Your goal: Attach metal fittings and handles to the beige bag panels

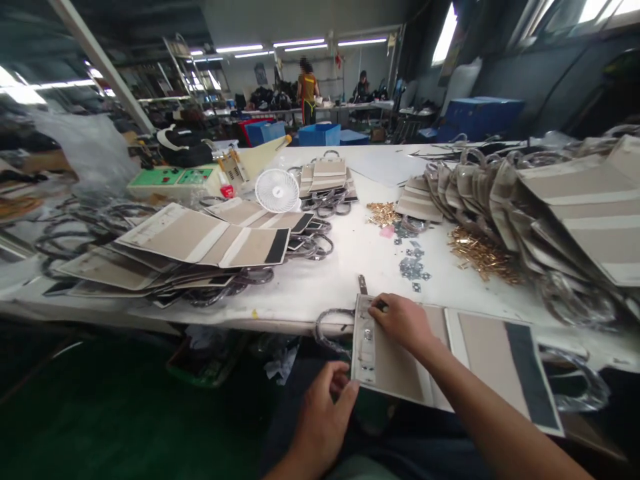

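Left of the beige panel (480,340), similar panels (175,233) lie stacked on the bench (345,267). At its near left corner the left hand (323,408) is half curled; I cannot tell whether it grips. The right hand (404,323) pinches a small dark piece (381,305) over its left end. The panel overhangs the bench's near edge, long axis left to right, dark strip (531,373) rightmost.
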Motion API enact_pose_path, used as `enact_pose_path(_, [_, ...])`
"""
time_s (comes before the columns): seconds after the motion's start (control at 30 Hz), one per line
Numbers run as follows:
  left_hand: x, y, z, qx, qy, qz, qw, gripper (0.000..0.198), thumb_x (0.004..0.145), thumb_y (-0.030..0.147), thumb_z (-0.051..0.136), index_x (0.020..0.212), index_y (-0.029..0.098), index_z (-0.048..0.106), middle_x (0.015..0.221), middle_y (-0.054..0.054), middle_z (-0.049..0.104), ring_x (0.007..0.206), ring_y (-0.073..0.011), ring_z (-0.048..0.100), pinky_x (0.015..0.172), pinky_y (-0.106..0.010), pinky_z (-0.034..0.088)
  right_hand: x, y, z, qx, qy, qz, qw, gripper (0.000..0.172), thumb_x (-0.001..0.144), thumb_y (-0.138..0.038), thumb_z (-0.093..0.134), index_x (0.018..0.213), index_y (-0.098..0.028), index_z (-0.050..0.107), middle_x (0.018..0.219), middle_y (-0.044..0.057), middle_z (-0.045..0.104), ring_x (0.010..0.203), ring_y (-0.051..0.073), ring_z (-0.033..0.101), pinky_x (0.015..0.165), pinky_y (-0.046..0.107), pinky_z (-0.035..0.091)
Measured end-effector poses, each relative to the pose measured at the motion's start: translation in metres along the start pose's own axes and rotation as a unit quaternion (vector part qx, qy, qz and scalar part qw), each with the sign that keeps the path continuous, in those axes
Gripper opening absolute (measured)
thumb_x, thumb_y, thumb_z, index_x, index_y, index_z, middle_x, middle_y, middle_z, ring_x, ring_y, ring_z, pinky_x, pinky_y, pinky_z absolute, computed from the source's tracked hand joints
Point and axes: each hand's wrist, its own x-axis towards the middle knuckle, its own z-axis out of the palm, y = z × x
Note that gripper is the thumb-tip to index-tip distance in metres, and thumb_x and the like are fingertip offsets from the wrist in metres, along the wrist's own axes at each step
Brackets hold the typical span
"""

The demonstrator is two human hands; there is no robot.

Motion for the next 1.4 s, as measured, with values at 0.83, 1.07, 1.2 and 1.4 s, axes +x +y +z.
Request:
enact_pose_path(0.83, [0.119, 0.052, -0.019, 0.451, -0.119, 0.32, 0.825, 0.069, 0.099, 0.048, 0.059, 0.159, 0.018, 0.043, 0.166, -0.012, 0.043, 0.152, -0.0279, 0.041, 0.123, -0.048, 0.033, -0.01, -0.03, 0.014, -0.112, 0.027, -0.008, 0.993, 0.023, 0.103, -0.022, 0.05, 0.098, -0.018, 0.073, 0.103, 0.012, 0.071, 0.089, 0.026, 0.073, 0.069, 0.031, 0.045])
enact_pose_path(1.07, [0.116, 0.052, -0.015, 0.474, -0.109, 0.338, 0.806, 0.067, 0.098, 0.042, 0.057, 0.158, 0.016, 0.043, 0.165, -0.015, 0.043, 0.152, -0.0288, 0.04, 0.121, -0.049, 0.032, -0.005, -0.044, 0.009, -0.107, 0.01, 0.004, 0.994, 0.027, 0.098, -0.012, 0.051, 0.108, -0.013, 0.076, 0.107, 0.019, 0.072, 0.094, 0.029, 0.076, 0.076, 0.033, 0.052])
enact_pose_path(1.2, [0.113, 0.048, -0.018, 0.471, -0.101, 0.351, 0.803, 0.067, 0.098, 0.043, 0.056, 0.158, 0.015, 0.044, 0.165, -0.016, 0.043, 0.152, -0.03, 0.04, 0.121, -0.051, 0.032, -0.008, -0.051, 0.007, -0.1, 0.021, 0.007, 0.995, 0.03, 0.098, -0.011, 0.05, 0.108, -0.012, 0.078, 0.109, 0.021, 0.074, 0.096, 0.03, 0.076, 0.08, 0.036, 0.053])
enact_pose_path(1.4, [0.11, 0.043, -0.027, 0.452, -0.094, 0.347, 0.816, 0.068, 0.096, 0.046, 0.059, 0.157, 0.019, 0.046, 0.166, -0.013, 0.043, 0.152, -0.03, 0.041, 0.123, -0.051, 0.031, -0.007, -0.032, -0.011, -0.064, 0.051, 0.028, 0.996, 0.019, 0.093, -0.033, 0.068, 0.096, -0.021, 0.083, 0.1, 0.01, 0.081, 0.094, 0.025, 0.075, 0.08, 0.03, 0.052])
